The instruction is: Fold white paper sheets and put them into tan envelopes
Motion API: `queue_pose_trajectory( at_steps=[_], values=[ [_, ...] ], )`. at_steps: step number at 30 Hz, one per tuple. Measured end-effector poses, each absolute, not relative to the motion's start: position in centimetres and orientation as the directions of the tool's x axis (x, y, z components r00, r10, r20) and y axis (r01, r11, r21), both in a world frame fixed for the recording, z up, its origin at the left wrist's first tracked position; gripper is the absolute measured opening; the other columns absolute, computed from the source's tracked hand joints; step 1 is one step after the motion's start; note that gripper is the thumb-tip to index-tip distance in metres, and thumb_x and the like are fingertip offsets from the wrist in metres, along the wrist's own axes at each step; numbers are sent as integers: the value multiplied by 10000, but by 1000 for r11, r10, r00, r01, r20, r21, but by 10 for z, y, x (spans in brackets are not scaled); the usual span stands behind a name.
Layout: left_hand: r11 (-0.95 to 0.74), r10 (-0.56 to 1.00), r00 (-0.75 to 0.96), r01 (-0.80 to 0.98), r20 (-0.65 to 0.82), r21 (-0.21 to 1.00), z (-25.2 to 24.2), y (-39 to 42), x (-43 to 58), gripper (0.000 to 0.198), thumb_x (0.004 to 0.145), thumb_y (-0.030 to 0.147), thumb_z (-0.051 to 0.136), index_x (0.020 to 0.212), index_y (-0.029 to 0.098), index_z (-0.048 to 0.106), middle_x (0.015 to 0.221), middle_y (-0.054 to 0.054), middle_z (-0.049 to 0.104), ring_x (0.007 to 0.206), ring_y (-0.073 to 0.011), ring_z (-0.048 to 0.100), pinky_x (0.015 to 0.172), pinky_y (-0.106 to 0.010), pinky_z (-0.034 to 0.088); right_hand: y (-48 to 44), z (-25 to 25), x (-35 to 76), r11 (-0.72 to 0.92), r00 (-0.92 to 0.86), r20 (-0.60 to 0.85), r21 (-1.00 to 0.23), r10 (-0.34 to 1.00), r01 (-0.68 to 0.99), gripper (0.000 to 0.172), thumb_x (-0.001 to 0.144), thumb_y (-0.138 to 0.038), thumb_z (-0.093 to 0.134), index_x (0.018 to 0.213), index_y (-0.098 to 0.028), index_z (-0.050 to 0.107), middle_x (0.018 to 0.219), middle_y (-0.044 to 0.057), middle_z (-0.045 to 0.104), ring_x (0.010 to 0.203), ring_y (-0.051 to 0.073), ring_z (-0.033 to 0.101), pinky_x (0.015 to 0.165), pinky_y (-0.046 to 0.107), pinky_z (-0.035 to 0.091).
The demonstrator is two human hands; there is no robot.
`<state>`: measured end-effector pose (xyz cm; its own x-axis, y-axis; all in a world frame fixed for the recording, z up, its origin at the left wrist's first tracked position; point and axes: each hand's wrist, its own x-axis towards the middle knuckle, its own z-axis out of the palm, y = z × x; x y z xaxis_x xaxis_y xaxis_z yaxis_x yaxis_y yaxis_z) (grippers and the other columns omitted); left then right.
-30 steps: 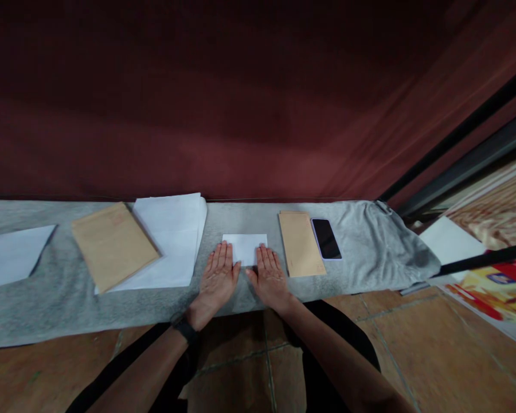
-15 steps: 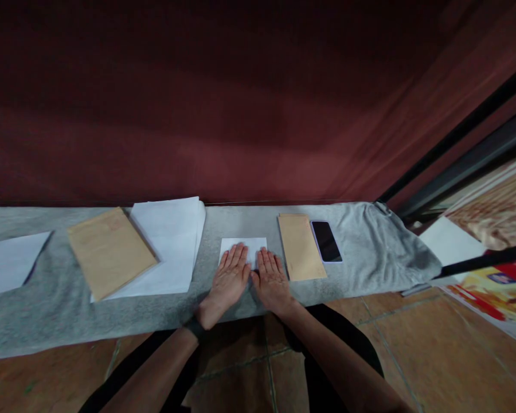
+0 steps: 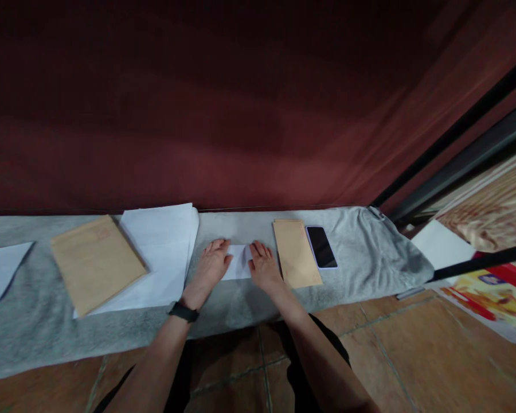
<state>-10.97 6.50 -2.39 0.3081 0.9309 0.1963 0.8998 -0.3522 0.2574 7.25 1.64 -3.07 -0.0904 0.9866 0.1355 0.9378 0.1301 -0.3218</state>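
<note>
A small folded white sheet of paper (image 3: 237, 268) lies on the grey cloth between my two hands. My left hand (image 3: 212, 265) holds its left edge, with bent fingers at the far side and the thumb nearer me. At the right edge, my right hand (image 3: 264, 267) grips the paper in the same way, fingers curled over the top corner. Parts of both paper ends are hidden under the hands. Just right of my right hand lies a small stack of brown envelopes (image 3: 297, 255).
A phone (image 3: 321, 246) lies beside the brown envelopes. To the left, a larger brown envelope (image 3: 97, 264) overlaps white paper sheets (image 3: 165, 252); another white sheet (image 3: 2, 272) lies at far left. Grey cloth (image 3: 361, 246) covers the narrow bench before a dark red wall (image 3: 241, 143).
Both hands were lying flat on the paper with fingers stretched. They have moved apart to its side edges, and the fingers have curled around it. The view has shifted slightly.
</note>
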Motion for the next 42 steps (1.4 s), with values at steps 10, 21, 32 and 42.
queue_pose_trajectory(
  at_steps=[10, 21, 32, 42],
  values=[
    [-409, 912, 299, 734, 281, 543, 13, 58, -116, 163, 903, 204, 509, 925, 220, 670, 970, -56, 684, 916, -218, 666, 863, -355, 543, 33, -31, 82, 85, 69, 227, -605, 971, 791, 756, 967, -241, 527, 1630, -82, 199, 1183, 144, 749, 1000, 233, 727, 896, 342, 572],
    [-680, 727, 574, 680, 376, 274, 12, 11, -131, 258, 959, 144, 440, 986, 232, 682, 1226, -79, 694, 1180, -254, 606, 1067, -454, 461, 11, -3, 118, 421, -320, 281, -486, 905, 766, 595, 837, 28, 461, 1257, -294, 732, 1287, -12, 736, 1250, 171, 642, 1123, 362, 477],
    [-694, 708, 694, 651, 130, 308, 4, -6, -139, 305, 890, 96, 489, 1069, 235, 693, 1188, -59, 731, 1139, -215, 666, 1047, -386, 504, -3, -6, 111, 351, -286, 206, -482, 936, 803, 486, 971, -46, 389, 1349, -180, 662, 1342, 43, 702, 1216, 147, 657, 1090, 259, 484],
    [-537, 843, 512, 794, 166, 284, -22, -1, -122, 525, 1045, 379, 339, 1449, 105, 533, 1535, -171, 526, 1449, -270, 468, 1211, -488, 365, -20, -37, 60, 352, -303, 195, -311, 933, 883, 524, 1048, -330, 494, 1525, -117, 461, 1621, 123, 409, 1503, 242, 388, 1261, 440, 294]
  ],
)
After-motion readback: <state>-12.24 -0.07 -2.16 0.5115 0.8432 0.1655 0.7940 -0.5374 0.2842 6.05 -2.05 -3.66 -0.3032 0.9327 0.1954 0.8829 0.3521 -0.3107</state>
